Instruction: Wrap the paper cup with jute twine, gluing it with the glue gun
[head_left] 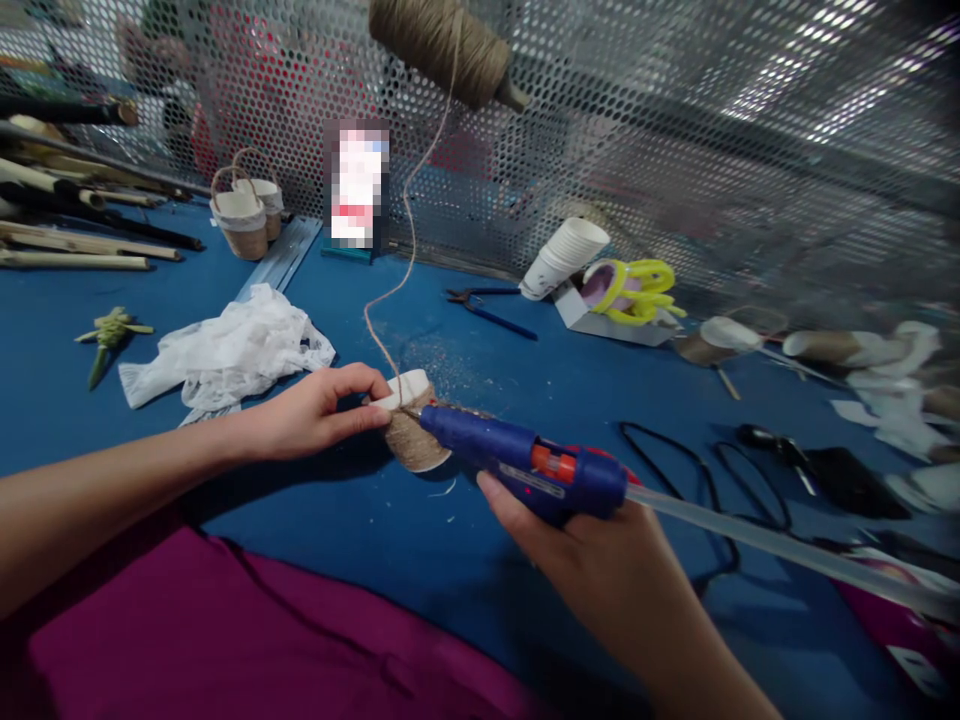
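My left hand pinches the rim of a paper cup whose side is wrapped in brown twine; the cup lies tilted on the blue table. From the cup a strand of twine runs up to a large spool. My right hand is closed around a blue hot glue gun with a long clear glue stick out of its back. The gun's nozzle meets the twine near the cup's rim, or nearly so; I cannot tell if it touches.
White lace lies left of the cup. Two twine-wrapped cups with handles stand behind, near a blurred phone. Pliers, stacked paper cups and a black cord are to the right. Sticks lie far left, before a perforated metal screen.
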